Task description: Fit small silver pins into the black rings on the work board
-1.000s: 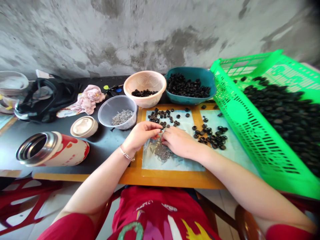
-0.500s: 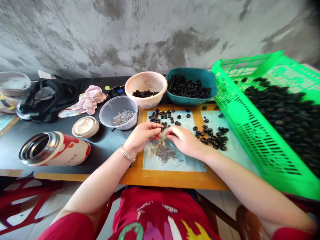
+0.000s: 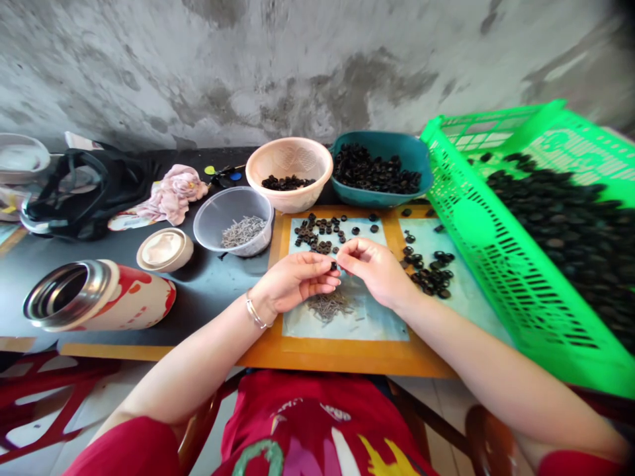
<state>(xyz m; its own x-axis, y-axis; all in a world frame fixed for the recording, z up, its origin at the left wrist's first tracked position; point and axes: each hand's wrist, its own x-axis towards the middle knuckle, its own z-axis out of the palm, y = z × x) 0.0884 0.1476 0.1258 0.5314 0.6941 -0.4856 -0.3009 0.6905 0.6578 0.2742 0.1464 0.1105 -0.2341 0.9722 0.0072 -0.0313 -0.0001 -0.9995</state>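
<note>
My left hand (image 3: 296, 281) pinches a small black round part (image 3: 333, 266) between thumb and forefinger, its other fingers curled loosely below. Right beside it, my right hand (image 3: 380, 272) has thumb and forefinger pressed together; whatever they hold is too small to make out. Below both hands, a pile of thin metal pins (image 3: 330, 306) lies on a pale blue sheet (image 3: 357, 327). Small black rings (image 3: 317, 228) are scattered just beyond my fingertips. More black round pieces (image 3: 434, 274) lie to the right of my right hand.
A clear bowl (image 3: 206, 221) of pins, a pink bowl (image 3: 312, 168) and a teal basin (image 3: 381, 195) of black parts stand behind. A green crate (image 3: 489, 248) full of black pieces fills the right. An open flask (image 3: 131, 297) lies at left near a cream lid (image 3: 166, 250).
Both hands have stayed close together over the sheet. My left hand has turned, so the black part shows at its fingertips. My right hand has shifted slightly up and right.
</note>
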